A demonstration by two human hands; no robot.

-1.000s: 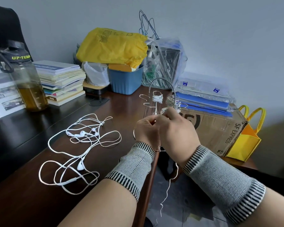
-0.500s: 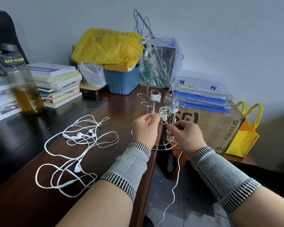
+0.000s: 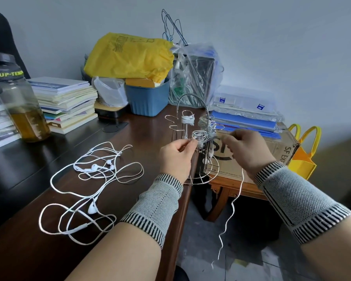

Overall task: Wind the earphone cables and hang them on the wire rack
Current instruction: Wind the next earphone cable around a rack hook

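White earphone cable (image 3: 234, 201) pinched by left hand (image 3: 175, 157) and right hand (image 3: 249, 151), mid-winding beside wire rack (image 3: 193, 118); more wraps likely needed before hanging.

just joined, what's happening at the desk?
A person is winding an earphone cable at the wire rack. Left hand pinches the coil; right hand holds the cable, whose tail hangs off the desk edge. One wound bundle already hangs on the rack. More loose earphones lie on the desk.

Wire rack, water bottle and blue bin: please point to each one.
wire rack (image 3: 191, 95): head view, top of its arched handle.
water bottle (image 3: 26, 110): head view, middle of its body.
blue bin (image 3: 148, 98): head view, front wall.
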